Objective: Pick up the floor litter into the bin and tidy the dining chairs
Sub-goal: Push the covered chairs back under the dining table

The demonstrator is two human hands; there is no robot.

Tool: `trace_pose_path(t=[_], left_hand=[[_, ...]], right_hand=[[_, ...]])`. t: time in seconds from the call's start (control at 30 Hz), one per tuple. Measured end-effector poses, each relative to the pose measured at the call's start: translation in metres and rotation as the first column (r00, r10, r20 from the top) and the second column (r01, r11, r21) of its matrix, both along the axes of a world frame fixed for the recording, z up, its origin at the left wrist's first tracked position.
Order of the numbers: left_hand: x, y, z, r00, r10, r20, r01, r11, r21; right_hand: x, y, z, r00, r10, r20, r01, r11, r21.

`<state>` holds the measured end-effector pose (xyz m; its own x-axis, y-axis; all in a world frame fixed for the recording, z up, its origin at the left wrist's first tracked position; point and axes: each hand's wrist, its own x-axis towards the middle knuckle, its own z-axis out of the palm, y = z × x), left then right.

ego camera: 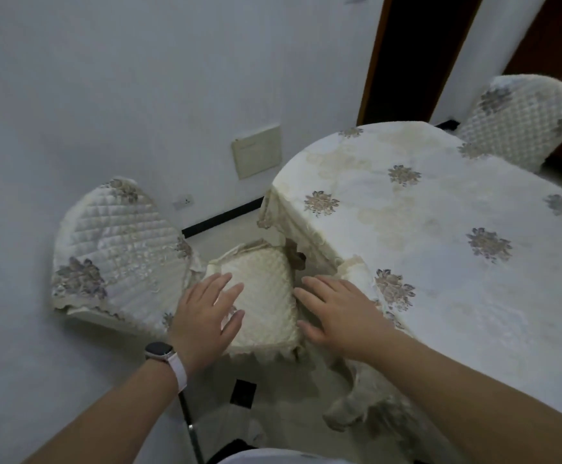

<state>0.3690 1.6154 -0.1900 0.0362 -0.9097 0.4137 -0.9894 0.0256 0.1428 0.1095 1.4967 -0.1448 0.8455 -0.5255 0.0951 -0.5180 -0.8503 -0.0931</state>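
cream quilted seat cushion

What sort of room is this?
Most likely a home dining room: a cloth-draped round table, a chair with a matching quilted floral cover beside it, and a second covered chair at the far side.

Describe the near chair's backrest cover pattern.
The backrest cover is white diamond quilting with grey-brown flower motifs, clearest in the head view.

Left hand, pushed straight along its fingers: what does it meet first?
Probably the seat cushion, right under and ahead of the left hand; its height above it is unclear.
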Motion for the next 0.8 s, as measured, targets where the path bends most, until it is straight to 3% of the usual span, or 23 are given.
trace_pose_path(t=[0.47,0.8], left_hand=[[0.110,-0.023,-0.009,0.984,0.161,-0.081,-0.163,0.986,-0.025],[0.160,0.003,-0.009,0.922,0.371,-0.111,-0.375,0.927,-0.010]], right_hand=[[0.146,-0.033,0.012,0.993,0.113,-0.014,-0.114,0.991,-0.064],[0.245,-0.059,-0.003,0.940,0.341,0.018,-0.340,0.940,-0.023]])
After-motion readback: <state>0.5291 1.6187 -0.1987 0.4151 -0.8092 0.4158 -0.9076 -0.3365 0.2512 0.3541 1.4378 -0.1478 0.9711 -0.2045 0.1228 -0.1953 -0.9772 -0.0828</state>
